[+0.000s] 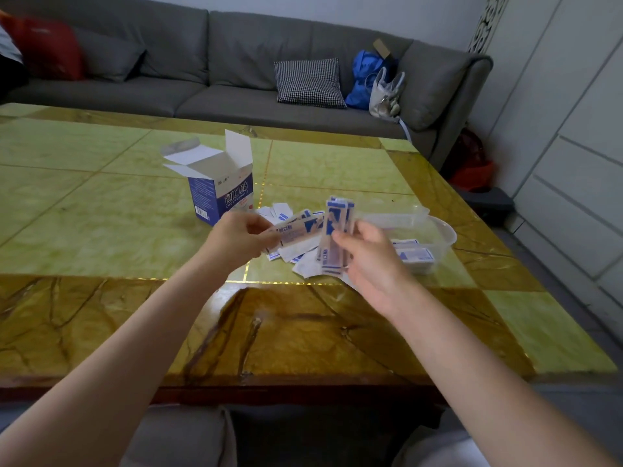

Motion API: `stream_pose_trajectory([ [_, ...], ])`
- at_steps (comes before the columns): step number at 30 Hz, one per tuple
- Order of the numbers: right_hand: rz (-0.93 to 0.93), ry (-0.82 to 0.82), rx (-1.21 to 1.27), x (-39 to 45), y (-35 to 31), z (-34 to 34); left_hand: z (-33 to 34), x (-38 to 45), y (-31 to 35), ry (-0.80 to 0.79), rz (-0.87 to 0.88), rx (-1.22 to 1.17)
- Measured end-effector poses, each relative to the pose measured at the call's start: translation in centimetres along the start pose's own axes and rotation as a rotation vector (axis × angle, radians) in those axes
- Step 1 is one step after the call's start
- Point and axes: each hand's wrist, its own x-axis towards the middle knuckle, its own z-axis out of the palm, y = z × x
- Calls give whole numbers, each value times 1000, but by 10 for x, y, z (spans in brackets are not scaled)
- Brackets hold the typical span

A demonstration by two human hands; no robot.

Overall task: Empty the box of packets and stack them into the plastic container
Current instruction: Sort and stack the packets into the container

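Here the left hand (241, 235) pinches a packet (295, 232) lying sideways, while the right hand (369, 254) has its fingers (340, 238) clamped on an upright bunch of packets (337, 230), both above the loose pile of packets (303, 261) on the desk (101, 197). The box (219, 187) stands open behind the left hand, and the plastic container (435, 230), with a few packets inside, sits just right of the right hand.

- On the blue-and-white box (220, 193) standing open on the table, I read large white Chinese characters "创口贴" with "CHUANGKOUTIE" in small capitals beneath.
- A barcode sits low on the box's left side; I cannot read its digits.
- The packet (296, 232) in my left hand (237, 235) repeats the characters, blurred.
- Other packets' print is too small to read.
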Motion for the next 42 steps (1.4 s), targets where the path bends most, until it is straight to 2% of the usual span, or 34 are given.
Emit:
stream_pose_trajectory([
  [4, 251, -36, 418, 0, 6, 9, 10, -5, 8, -89, 0, -97],
  [7, 310, -32, 568, 1, 7, 10, 10, -7, 9, -131, 18, -93],
  [11, 151, 2, 428, 2, 0, 12, 6, -8, 7, -224, 40, -66],
  [15, 27, 71, 271, 2, 0, 14, 4, -5, 7, -121, 26, -131],
  [18, -35, 73, 239, 3, -2, 11, 5, -4, 5, -174, 39, -61],
  [19, -104, 90, 142, 3, -5, 9, 6, -3, 4, -183, 48, -10],
  [20, -209, 113, -63, 4, -10, 4, 7, -2, 1, -171, 55, 23],
  [21, -341, 109, -373, 5, -13, -1, 7, -1, -1, -149, 53, 26],
  [23, -527, -12, -1076, 5, -13, -12, 8, 0, -2, -133, 46, -4],
  [24, -558, -83, -1334, 4, -8, -15, 8, 1, -1, -165, 53, 9],
  [26, -556, -206, -1565, 2, 7, -20, 11, -1, 0, -311, 67, 94],
  [28, -546, -288, -1597, 1, 19, -20, 19, -6, 0, -436, 70, 240],
  [29, -547, -312, -1596, 2, 23, -19, 23, -8, 0, -451, 86, 318],
  [31, -528, -336, -1612, 2, 27, -17, 30, -10, -2, -424, 137, 432],
  [37, -441, -342, -1752, -6, 14, -32, 26, -5, -7, -356, 186, 541],
  [40, -328, -345, -1643, -8, 9, -39, 25, -5, -8, -328, 184, 592],
  [42, -320, -324, -1524, -8, 12, -39, 25, -5, -8, -321, 179, 575],
])
